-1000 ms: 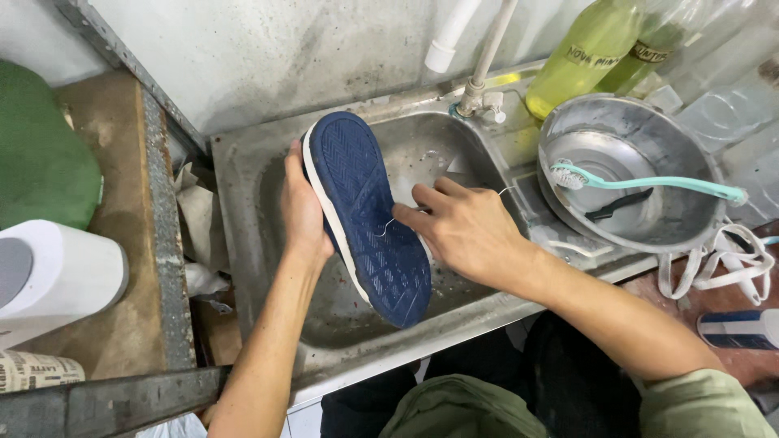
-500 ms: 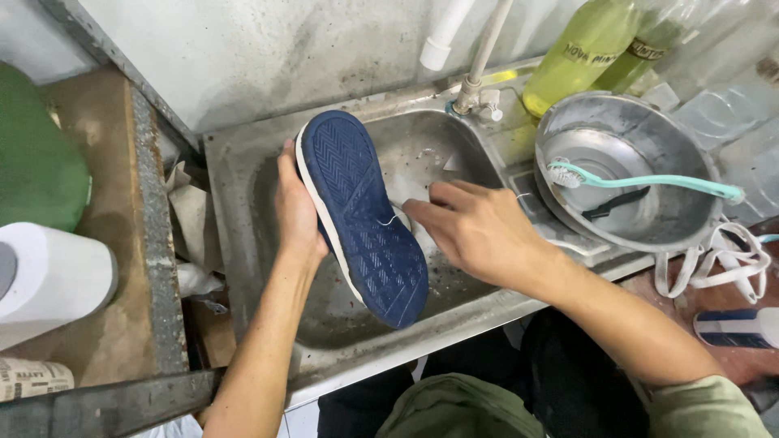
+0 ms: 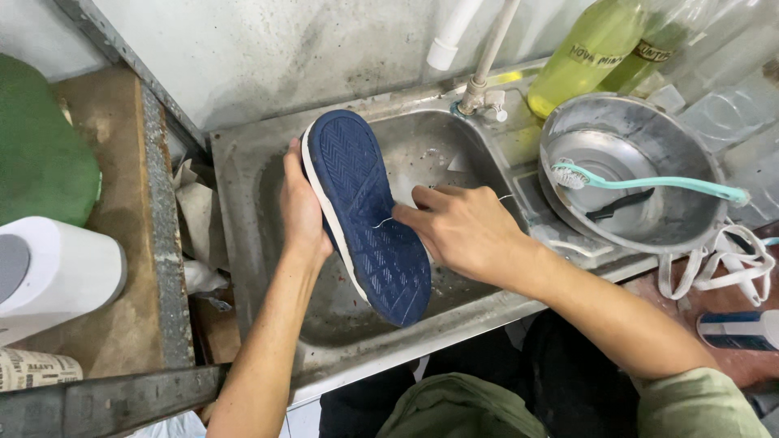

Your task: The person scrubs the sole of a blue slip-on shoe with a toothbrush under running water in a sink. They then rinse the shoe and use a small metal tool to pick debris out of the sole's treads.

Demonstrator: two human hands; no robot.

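Over the steel sink (image 3: 243, 211), the blue shoe (image 3: 365, 215) stands sole-up between both hands, toe away from the person. The left hand (image 3: 302, 212) is closed around its left edge, forearm reaching up from below. The right hand (image 3: 462, 231) lies on the sole's right side, fingers curled, pinching a thin thread; half a second ago those fingers lay flatter.

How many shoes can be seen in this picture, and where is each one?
2. One blue-soled shoe is held over the sink by both hands; another shoe lies at the right edge, partly cut off. More may be hidden.
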